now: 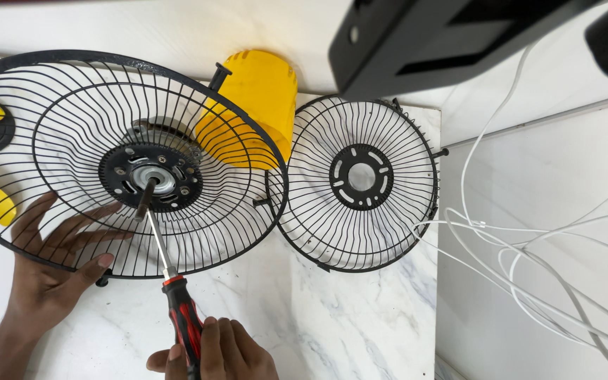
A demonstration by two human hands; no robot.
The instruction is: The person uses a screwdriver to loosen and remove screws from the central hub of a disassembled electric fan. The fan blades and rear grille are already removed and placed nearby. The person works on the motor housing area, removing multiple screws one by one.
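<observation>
Driving a screw on the motor mount is the step I judge to be in hand. My right hand (212, 352) is clenched round the red-and-black screwdriver (177, 302), whose shaft slants up through the wires of the large black fan guard (58, 105) to the black hub plate (150, 176), beside the motor shaft (143, 199). My left hand (54, 271) grips nothing — fingers spread flat, pressing the guard's lower rim onto the marble worktop (304, 317). The yellow motor housing (258, 98) sits behind the guard; a smaller guard half (360, 179) lies just to the right, with loose white cable (529, 267) beyond the worktop's edge. Next, I'd say, calls for keeping the tip seated squarely — whether it has engaged a screw head I can't tell.
</observation>
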